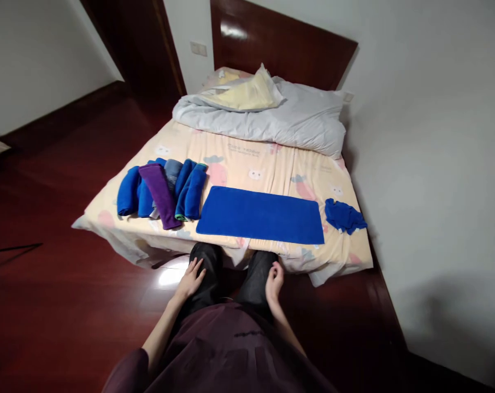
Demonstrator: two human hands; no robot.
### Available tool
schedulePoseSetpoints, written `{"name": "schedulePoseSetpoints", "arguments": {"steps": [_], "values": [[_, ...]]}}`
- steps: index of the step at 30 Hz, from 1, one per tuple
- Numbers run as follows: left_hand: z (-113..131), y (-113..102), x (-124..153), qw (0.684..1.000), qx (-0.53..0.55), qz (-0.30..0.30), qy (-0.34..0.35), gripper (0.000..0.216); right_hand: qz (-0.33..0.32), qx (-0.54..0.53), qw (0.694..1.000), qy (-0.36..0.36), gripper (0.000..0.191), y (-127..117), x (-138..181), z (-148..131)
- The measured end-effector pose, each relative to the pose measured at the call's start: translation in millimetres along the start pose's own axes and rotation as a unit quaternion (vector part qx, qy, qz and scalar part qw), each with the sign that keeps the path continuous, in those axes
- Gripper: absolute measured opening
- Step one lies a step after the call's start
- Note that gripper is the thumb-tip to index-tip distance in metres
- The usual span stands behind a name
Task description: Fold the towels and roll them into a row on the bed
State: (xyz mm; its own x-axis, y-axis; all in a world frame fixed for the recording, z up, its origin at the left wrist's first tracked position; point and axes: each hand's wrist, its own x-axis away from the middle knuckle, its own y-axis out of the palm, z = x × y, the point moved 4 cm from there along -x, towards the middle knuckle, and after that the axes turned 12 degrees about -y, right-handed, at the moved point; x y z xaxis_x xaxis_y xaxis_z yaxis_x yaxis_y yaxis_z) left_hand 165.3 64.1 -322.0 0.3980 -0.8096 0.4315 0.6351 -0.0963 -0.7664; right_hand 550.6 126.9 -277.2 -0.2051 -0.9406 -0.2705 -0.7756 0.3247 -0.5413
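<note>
Standing on the dark red floor [87, 295], the bed [267, 169] fills the middle of the view, its peach sheet printed with carrots and white animal faces. At its far end rises the dark, glossy headboard [280, 41], set against the pale wall. Below that, a pale quilt [247, 124] lies bunched across the bed, a yellow part folded over on top. Near the bed's front edge, the blue towel [259, 215] lies flat, its long side running along that edge, just ahead of the person's knees.

To its left sit the rolls [128, 191], close side by side: several blue, one greyish, one purple, whose near end reaches furthest toward the person. A blue cloth [343, 215] lies crumpled by the right edge, small white tags showing.

Both hands are bare and apart from the towels. The left hand [193, 279] rests on the left leg near the knee, fingers spread. The right hand [274, 279] sits curled against the right leg; from this angle, I cannot tell whether its fingers press together.
</note>
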Motion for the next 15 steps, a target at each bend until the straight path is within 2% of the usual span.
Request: {"name": "schedulePoseSetpoints", "arguments": {"steps": [3,5,9,12,15], "values": [[12,2,-3,0.999,-0.040,0.001,-0.003,0.071,-0.084,-0.076,0.993,-0.025,0.034,26,47,-27],[15,1,-2,0.998,-0.059,0.002,-0.004,0.070,-0.115,-0.141,0.983,0.002,0.032,35,51,-40],[12,-4,3,0.997,-0.074,-0.005,-0.012,0.068,-0.081,-0.299,0.940,0.145,0.036,48,16,-46],[9,-7,6,0.997,-0.075,-0.017,-0.011,0.069,-0.037,-0.403,0.877,0.260,0.043,63,-18,-44],[9,-9,8,0.997,-0.072,-0.019,-0.006,0.068,-0.014,-0.479,0.817,0.321,0.037,76,-46,-45]]}}
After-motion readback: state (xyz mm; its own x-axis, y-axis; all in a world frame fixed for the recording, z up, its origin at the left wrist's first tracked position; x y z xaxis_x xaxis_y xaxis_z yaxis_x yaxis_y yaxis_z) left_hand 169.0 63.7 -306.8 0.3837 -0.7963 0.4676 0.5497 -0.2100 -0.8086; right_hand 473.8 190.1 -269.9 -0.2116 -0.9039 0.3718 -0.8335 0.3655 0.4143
